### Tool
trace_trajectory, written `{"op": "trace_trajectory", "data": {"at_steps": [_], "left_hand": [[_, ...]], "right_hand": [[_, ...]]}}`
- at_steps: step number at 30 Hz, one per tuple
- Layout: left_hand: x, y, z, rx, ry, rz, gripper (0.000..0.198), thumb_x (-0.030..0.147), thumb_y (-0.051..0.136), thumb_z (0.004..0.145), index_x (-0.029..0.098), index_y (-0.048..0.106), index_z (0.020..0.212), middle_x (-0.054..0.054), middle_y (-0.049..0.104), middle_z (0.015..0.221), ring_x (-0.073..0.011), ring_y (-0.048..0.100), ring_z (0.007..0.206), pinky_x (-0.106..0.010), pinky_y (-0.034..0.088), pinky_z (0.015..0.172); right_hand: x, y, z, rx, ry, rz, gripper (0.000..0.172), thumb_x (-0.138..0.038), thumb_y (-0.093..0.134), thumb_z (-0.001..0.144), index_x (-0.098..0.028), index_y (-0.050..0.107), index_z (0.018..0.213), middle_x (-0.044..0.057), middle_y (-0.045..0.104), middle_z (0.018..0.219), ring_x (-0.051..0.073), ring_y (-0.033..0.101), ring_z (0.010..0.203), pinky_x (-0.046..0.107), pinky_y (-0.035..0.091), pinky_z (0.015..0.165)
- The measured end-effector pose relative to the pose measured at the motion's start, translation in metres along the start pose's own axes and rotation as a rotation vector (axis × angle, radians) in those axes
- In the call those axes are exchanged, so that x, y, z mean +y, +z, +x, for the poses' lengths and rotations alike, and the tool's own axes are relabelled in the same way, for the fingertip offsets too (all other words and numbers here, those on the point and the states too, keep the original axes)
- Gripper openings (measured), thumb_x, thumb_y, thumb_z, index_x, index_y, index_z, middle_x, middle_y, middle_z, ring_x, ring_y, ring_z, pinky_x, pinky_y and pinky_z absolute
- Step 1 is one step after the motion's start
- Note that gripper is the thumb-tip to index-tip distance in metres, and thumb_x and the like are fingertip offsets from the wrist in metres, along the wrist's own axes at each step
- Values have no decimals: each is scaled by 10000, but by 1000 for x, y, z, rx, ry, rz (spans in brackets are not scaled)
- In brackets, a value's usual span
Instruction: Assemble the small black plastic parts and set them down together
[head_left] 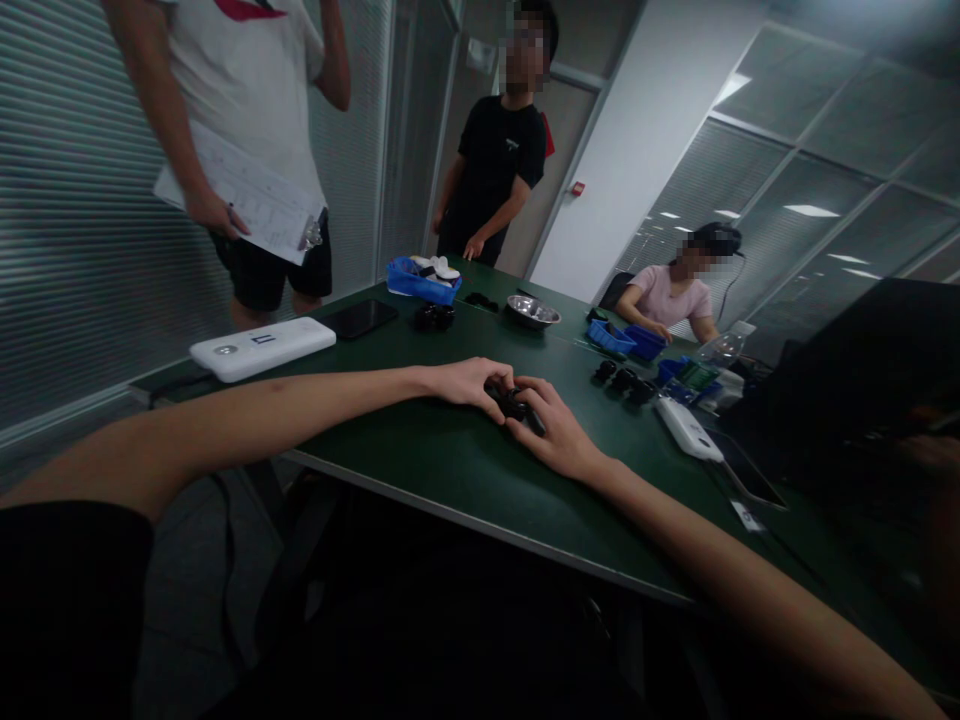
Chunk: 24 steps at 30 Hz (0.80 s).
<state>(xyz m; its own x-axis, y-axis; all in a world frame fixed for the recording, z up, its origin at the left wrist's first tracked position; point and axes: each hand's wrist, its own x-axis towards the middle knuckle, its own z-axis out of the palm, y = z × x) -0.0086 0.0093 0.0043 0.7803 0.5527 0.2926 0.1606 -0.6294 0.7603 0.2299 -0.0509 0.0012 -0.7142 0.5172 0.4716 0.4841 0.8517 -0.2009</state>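
Small, dark black plastic-looking parts (516,402) lie between my two hands, low over the green table (450,460). From the left, my left hand (471,384) is closed on them, with thumb and fingers curled round their near end. My right hand (559,430) is curled over the right side of the same parts, its fingertips close to those of the left. Their exact kind is too dark to make out, and the fingers hide much of them.
Near the left edge lie a white power bank (262,347) and a black phone (365,318). Beyond are a blue basket (424,280), black parts (433,316) and a metal bowl (532,311). Rightward are more black parts (624,382) and a bottle (705,365). Several people are around.
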Motion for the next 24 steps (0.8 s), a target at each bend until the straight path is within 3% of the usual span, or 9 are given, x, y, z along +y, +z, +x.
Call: {"op": "trace_trajectory", "data": {"at_steps": [8, 15, 24], "left_hand": [[2, -4, 0, -85, 57, 23, 620, 355, 854, 733, 191, 654, 1296, -71, 681, 1243, -249, 609, 1164, -363, 430, 1003], [2, -3, 0, -51, 24, 51, 577, 348, 875, 709, 173, 676, 1221, -65, 695, 1130, -227, 624, 1052, -349, 446, 919], [0, -1, -1, 15, 15, 45, 471, 341, 916, 648, 167, 628, 977, -24, 672, 978, -190, 626, 944, -312, 453, 838]], "right_hand": [[-4, -2, 2, -13, 20, 6, 279, -370, 594, 991, -254, 559, 1243, 139, 514, 1405, 325, 513, 1313, 554, 480, 1108], [-1, 1, 1, -5, 4, 7, 261, -383, 602, 986, -261, 567, 1214, 127, 529, 1398, 322, 522, 1296, 564, 490, 1093], [-3, -1, 1, -6, -9, -1, 207, -342, 604, 986, -253, 552, 1166, 133, 525, 1407, 318, 518, 1306, 549, 490, 1084]]}}
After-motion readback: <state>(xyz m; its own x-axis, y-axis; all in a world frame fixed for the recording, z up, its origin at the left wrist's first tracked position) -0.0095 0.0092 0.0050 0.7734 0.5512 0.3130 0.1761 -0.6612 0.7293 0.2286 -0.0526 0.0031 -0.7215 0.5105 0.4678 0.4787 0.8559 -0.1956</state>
